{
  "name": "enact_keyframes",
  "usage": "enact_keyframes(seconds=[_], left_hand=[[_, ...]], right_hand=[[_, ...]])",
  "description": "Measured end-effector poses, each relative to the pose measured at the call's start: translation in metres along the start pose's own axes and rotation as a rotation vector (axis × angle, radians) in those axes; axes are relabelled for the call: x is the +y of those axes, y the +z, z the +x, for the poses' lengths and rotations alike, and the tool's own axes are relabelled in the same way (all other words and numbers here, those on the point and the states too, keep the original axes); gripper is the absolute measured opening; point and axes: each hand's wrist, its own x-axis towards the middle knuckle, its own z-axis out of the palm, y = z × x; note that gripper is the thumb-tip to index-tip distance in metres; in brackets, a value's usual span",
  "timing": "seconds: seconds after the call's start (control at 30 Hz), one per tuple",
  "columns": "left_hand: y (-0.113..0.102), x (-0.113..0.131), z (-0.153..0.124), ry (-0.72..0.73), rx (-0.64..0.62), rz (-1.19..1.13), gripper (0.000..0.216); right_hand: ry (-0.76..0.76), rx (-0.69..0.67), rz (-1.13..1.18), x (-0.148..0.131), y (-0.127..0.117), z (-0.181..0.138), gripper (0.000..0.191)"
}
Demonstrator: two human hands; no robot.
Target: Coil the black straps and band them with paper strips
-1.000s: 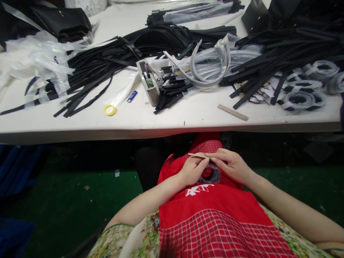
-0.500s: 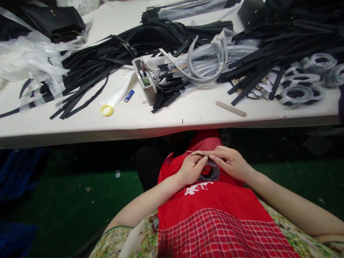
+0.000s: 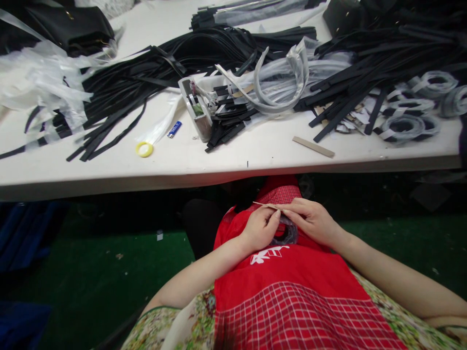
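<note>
Tan strip [image 3: 269, 206], just below the frame's centre, has the left hand [image 3: 260, 228] and right hand [image 3: 312, 221] grips clamped on it (wrapped coil [image 3: 291, 235] just below); two-handed handling seems in hand, probably calling for light, even pressure next.

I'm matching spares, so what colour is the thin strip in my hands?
Light tan; the strip shows best in the head view.
</note>
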Motion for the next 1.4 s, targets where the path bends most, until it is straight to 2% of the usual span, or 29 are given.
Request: enact_keyframes(seconds=[0.23, 0.5, 0.93, 1.4], left_hand=[[0.0, 0.0, -0.002, 0.006, 0.002, 0.025, 0.029], [-0.002, 0.001, -0.004, 0.011, -0.013, -0.003, 0.039], [-0.002, 0.0, -0.003, 0.04, -0.031, 0.068, 0.038], [0.003, -0.003, -0.004, 0.061, 0.014, 0.183, 0.039]], right_hand=[[-0.001, 0.014, -0.075, -0.008, 0.001, -0.002, 0.037], [0.029, 0.027, -0.095, -0.008, 0.003, -0.003, 0.036], [0.044, 0.034, -0.109, -0.009, 0.005, -0.002, 0.035], [-0.021, 0.112, -0.287, -0.012, 0.015, -0.006, 0.036]])
